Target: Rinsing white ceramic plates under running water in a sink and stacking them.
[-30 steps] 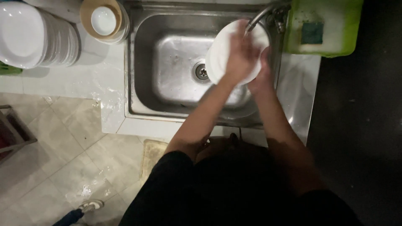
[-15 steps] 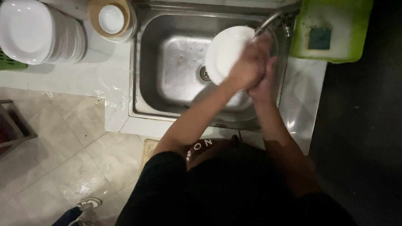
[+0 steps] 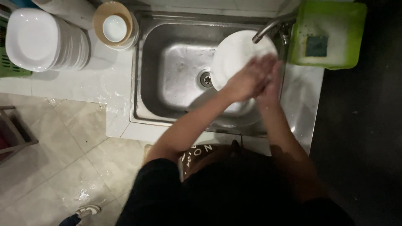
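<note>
A white plate [image 3: 234,54] is held over the steel sink [image 3: 176,62], just below the tap [image 3: 268,28]. My left hand [image 3: 245,79] lies across the plate's face and grips it. Close beside it on the right, my right hand [image 3: 272,81] presses against the plate's lower right edge, with its fingers partly behind the left hand. More white dishes lie in the sink under my hands, mostly hidden.
A stack of white plates [image 3: 37,42] stands on the counter at the far left. A tan bowl with a small white bowl inside [image 3: 114,27] sits next to the sink. A green tray with a dark sponge [image 3: 328,35] lies right of the tap. Tiled floor below left.
My hands have shifted from the plate's middle toward its lower right edge and come closer together. The view has drifted slightly.
</note>
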